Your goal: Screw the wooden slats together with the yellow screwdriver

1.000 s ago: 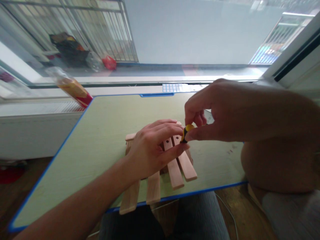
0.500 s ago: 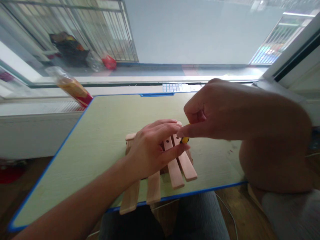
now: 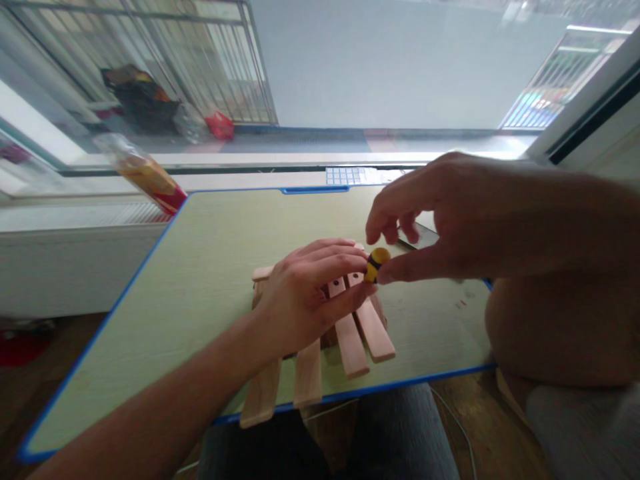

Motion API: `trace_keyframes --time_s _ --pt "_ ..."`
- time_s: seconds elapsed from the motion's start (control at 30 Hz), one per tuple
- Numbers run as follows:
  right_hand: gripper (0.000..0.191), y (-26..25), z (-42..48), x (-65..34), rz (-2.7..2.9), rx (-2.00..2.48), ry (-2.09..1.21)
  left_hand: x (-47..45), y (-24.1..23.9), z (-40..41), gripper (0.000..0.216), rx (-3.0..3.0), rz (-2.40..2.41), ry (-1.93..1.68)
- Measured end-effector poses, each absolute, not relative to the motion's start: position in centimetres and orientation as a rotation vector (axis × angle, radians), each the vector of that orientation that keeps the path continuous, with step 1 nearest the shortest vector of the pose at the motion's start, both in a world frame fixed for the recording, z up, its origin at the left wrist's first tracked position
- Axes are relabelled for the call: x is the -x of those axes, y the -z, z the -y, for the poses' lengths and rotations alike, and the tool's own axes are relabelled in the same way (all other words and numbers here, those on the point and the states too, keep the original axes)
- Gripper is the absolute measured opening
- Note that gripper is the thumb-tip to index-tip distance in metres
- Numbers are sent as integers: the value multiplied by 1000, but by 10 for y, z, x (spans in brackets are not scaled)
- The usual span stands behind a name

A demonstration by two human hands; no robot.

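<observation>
A stubby yellow-and-black screwdriver (image 3: 379,260) stands over the right end of a piece made of wooden slats (image 3: 351,343). My left hand (image 3: 305,287) lies across the slats, with its thumb and index finger pinching the lower part of the screwdriver. The tool's tip is hidden behind these fingers. My right hand (image 3: 425,223) is open at the handle, its fingers lifted apart and its thumb tip close against the handle's side; I cannot tell whether it touches. Dark holes show in the slats beside the left fingers.
The pale table (image 3: 210,267) has a blue edge, and some slats stick out past its front. Behind my right hand lies a dark flat object (image 3: 420,235). A plastic-wrapped food packet (image 3: 150,177) leans at the back left. Beyond the table is a window.
My right hand has opened from its closed grip on the handle and shifted slightly right, uncovering the yellow handle top. My left hand has stayed in place on the slats.
</observation>
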State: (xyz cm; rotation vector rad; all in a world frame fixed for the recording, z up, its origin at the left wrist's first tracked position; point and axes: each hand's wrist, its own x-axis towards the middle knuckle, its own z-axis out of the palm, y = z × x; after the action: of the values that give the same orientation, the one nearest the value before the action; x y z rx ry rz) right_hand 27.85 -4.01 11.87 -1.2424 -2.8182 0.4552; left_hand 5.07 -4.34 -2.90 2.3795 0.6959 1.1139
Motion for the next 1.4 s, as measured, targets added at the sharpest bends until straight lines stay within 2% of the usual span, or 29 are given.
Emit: trace_keyframes --time_s 0.1,0.27,0.43,0.53,0.77,1.1,1.3,1.4 --pt "19 -120 42 -281 2841 1133 -406 -50 31 43 26 -2381 -696 -1138" --pt "19 -119 45 -275 2868 1170 -346 -51 29 44 24 -2402 -734 -1109" --pt "11 -119 46 -272 2852 1208 -283 -51 28 46 33 -2399 -775 -1077" --pt "9 -118 46 -272 2829 1233 -275 -52 28 46 31 -2375 -772 -1086" --pt "17 -115 45 -270 2839 1238 -187 -54 27 47 30 -2339 -802 -1096" --pt "45 -110 40 -266 2872 1250 -179 -53 27 46 27 -2379 -740 -1105" --pt "52 -108 39 -265 2855 1248 -163 -54 27 45 23 -2393 -755 -1086" --pt "47 -110 40 -267 2837 1262 -129 -53 27 45 18 -2372 -751 -1088"
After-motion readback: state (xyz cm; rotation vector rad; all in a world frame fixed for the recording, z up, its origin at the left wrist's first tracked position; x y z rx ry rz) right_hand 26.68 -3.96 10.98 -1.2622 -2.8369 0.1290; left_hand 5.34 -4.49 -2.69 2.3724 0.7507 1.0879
